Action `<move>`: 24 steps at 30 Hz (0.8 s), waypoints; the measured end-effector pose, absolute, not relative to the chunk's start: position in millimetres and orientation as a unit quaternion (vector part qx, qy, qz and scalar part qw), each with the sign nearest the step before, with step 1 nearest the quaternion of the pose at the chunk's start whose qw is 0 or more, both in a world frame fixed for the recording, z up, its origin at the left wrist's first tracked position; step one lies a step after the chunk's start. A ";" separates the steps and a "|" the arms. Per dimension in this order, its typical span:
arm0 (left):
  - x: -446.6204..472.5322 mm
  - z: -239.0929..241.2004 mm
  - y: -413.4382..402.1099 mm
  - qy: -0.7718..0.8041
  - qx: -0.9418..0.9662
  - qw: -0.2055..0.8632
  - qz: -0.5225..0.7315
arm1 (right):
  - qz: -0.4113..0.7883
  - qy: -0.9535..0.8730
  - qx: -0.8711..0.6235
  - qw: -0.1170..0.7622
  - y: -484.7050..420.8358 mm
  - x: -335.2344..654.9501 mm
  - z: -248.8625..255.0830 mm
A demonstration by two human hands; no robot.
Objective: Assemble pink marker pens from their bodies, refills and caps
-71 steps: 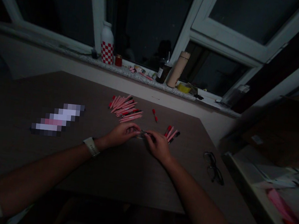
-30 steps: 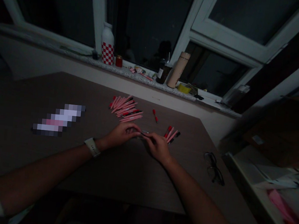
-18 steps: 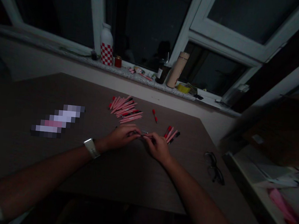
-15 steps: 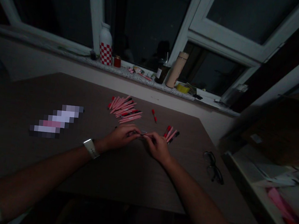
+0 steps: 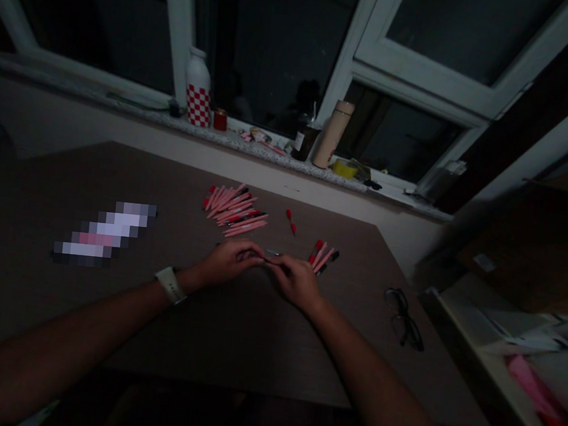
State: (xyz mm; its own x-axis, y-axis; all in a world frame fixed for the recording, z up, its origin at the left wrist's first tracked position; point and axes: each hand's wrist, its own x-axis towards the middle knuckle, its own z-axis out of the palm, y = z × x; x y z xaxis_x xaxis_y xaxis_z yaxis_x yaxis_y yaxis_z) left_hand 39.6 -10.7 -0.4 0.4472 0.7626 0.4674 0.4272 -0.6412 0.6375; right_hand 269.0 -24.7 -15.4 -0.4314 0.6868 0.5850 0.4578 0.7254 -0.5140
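My left hand point(image 5: 232, 260) and my right hand point(image 5: 300, 281) meet over the middle of the table, fingers pinched together. Between their fingertips is a thin, dark pen point(image 5: 270, 261), mostly covered by the fingers. Just beyond the fingertips shows a slim, pale shiny piece point(image 5: 273, 252); whether it is held or lies on the table I cannot tell. Past my left hand lies a pile of pink, red and black pens point(image 5: 237, 210). A smaller group of pens point(image 5: 323, 255) lies beside my right hand. One red pen point(image 5: 290, 221) lies alone between the two groups.
Black-framed glasses point(image 5: 403, 318) rest on the right of the table point(image 5: 161, 342). A blurred-out item point(image 5: 106, 233) lies at left. On the windowsill stand a checkered white bottle point(image 5: 198, 91), a small red jar point(image 5: 220, 120), a dark cup point(image 5: 303, 141) and a beige flask point(image 5: 334, 134).
Both hands stay together, and the fingertips have shifted slightly around the pen. The whole view has moved a little. The pens on the table lie as before.
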 end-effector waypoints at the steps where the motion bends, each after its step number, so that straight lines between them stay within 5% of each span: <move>1: 39.2 -0.3 -10.8 0.349 0.829 0.210 0.382 | 0.145 -0.835 -0.353 0.395 -25.4 269.2 -14.9; 14: 46.4 7.3 -16.2 0.387 0.779 0.280 0.406 | 0.247 -0.786 -0.376 0.424 -27.6 260.7 -14.9; 18: 48.1 4.9 -15.8 0.395 0.728 0.364 0.426 | 0.216 -0.799 -0.378 0.414 -28.0 259.7 -14.6; 24: 47.2 3.2 -15.5 0.403 0.741 0.341 0.415 | 0.156 -0.837 -0.378 0.364 -30.2 259.8 -12.5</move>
State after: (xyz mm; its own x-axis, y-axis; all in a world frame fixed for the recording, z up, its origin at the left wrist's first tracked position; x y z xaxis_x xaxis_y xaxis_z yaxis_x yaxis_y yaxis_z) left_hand 47.2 -15.5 3.2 0.3307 0.8807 0.3391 0.3148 -0.4417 0.8401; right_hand 259.8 -30.2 -12.5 -0.4493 0.7470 0.4901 0.5197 0.6647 -0.5367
